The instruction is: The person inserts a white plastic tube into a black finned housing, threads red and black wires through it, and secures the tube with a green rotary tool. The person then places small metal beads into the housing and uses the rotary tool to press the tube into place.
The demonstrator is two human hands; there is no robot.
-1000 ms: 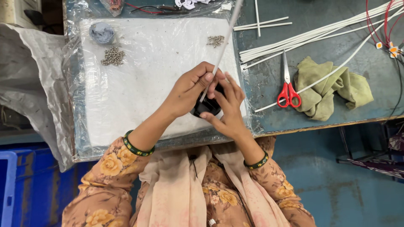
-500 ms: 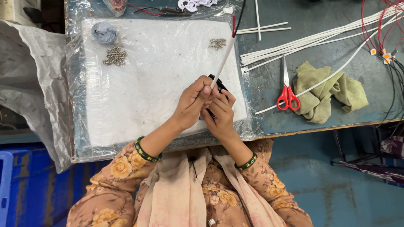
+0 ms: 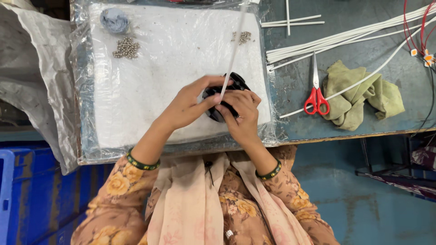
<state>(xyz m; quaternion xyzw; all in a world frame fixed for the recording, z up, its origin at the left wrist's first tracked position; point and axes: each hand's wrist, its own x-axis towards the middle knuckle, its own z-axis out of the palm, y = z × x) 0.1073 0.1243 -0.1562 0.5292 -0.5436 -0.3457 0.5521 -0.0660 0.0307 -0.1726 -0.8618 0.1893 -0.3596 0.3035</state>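
Observation:
Both my hands meet over the near edge of a white foam pad wrapped in clear plastic. My left hand and my right hand together grip a small black round part. A thin white tube rises from between my fingertips and runs away across the pad; my left thumb and fingers pinch its near end against the black part. Most of the black part is hidden under my fingers.
Two small heaps of metal beads and a grey-blue wad lie on the pad. To the right are red-handled scissors, an olive cloth, long white tubes and red wires. A blue crate stands at the lower left.
My hands have stayed together on the black part, turning it slightly. The white tube has swung to a steeper angle, and the view has shifted a little.

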